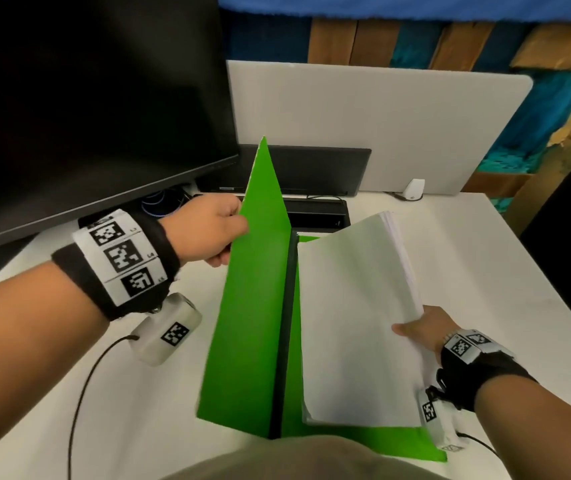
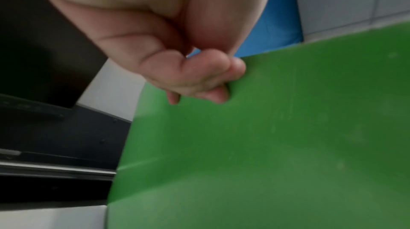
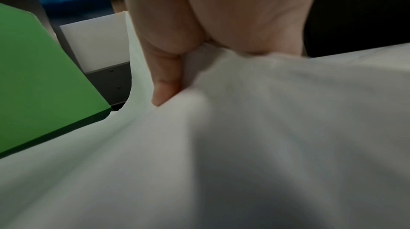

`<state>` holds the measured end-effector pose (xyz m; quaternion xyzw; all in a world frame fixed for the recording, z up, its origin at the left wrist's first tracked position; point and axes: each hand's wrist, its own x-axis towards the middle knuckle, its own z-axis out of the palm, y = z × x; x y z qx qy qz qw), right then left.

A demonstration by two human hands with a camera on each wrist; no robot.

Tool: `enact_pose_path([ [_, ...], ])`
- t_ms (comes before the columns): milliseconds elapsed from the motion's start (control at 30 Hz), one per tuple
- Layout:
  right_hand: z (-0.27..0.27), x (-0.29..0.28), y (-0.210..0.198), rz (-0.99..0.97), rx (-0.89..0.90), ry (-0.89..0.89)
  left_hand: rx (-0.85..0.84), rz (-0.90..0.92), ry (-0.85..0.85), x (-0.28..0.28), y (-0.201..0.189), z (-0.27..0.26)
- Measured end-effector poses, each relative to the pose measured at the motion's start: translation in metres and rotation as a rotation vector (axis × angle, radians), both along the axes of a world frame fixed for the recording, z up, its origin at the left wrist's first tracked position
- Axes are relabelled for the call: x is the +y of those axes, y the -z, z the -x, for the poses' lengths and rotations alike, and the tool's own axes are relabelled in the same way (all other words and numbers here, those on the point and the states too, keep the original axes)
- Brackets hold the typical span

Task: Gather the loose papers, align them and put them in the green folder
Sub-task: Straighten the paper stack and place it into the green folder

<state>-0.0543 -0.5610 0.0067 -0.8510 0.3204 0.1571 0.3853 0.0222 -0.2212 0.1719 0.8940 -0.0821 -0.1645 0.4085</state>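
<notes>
Papers (image 1: 353, 313) sit in one white stack above the right half of the green folder (image 1: 242, 327), which lies open on the white surface (image 1: 485, 258) just in front of the person. The right hand (image 1: 422, 329) has the stack by its right edge near the lower corner, thumb on top and the other fingers hidden beneath. From the right wrist view the thumb (image 3: 166, 78) presses into the sheets (image 3: 221, 145) and they bend under it. The stack's far end tilts up, its page edges fanned slightly at the top right. Its near edge rests low, close to the folder's inner face, though I cannot tell whether it touches.

The left hand (image 1: 208, 230) pinches the folder's left cover at its upper edge and holds it raised, almost upright, so the folder stands open in a V with a dark spine running down the middle. The left wrist view shows the fingers (image 2: 199, 82) curled over the edge of the green cover (image 2: 266, 145), the thumb behind it.

A black monitor (image 1: 97, 98) stands at the far left of the surface, very near the left hand. Behind the folder a grey divider panel (image 1: 381, 123) rises along the far edge, with a dark tray (image 1: 315, 171) at its foot. A small white object (image 1: 413, 189) sits by the panel, to the right. Both wrists wear black bands with printed markers.
</notes>
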Motion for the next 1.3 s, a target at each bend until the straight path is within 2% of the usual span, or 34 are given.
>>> enact_pose_path([
  [300, 0.014, 0.028, 0.019, 0.063, 0.072, 0.041, 0.081, 0.246, 0.089, -0.042, 0.01, 0.019],
  [400, 0.017, 0.024, 0.007, 0.095, 0.073, -0.005, 0.294, 0.436, 0.18, -0.056, 0.018, 0.028],
  [433, 0.018, 0.019, 0.002, 0.113, 0.086, -0.032, 0.345, 0.445, 0.222, -0.059, 0.027, 0.029],
  [500, 0.025, 0.001, -0.005, 0.074, 0.075, -0.013, 0.345, 0.319, 0.252, -0.063, 0.054, 0.026],
  [533, 0.031, -0.01, -0.008, 0.015, 0.062, 0.031, 0.304, 0.196, 0.238, -0.063, 0.069, 0.023],
  [633, 0.053, -0.036, -0.022, -0.262, 0.019, 0.222, 0.182, -0.332, 0.259, -0.054, 0.116, 0.014],
  [700, 0.066, -0.042, -0.03, -0.383, 0.01, 0.301, 0.211, -0.513, 0.28, -0.048, 0.142, 0.016],
  [800, 0.071, -0.033, -0.029, -0.373, 0.082, 0.3, 0.268, -0.522, 0.237, -0.052, 0.163, 0.027],
  [933, 0.054, -0.023, -0.008, -0.101, 0.18, 0.281, 0.285, -0.436, 0.154, -0.063, 0.175, 0.041],
  [1067, 0.028, -0.023, 0.005, 0.172, 0.282, 0.132, 0.295, -0.403, 0.093, -0.073, 0.177, 0.039],
  [1167, 0.015, -0.023, 0.009, 0.195, 0.261, 0.129, 0.273, -0.403, 0.058, -0.076, 0.172, 0.032],
  [1300, 0.008, -0.023, 0.008, 0.116, 0.173, 0.221, 0.272, -0.469, 0.077, -0.076, 0.169, 0.025],
])
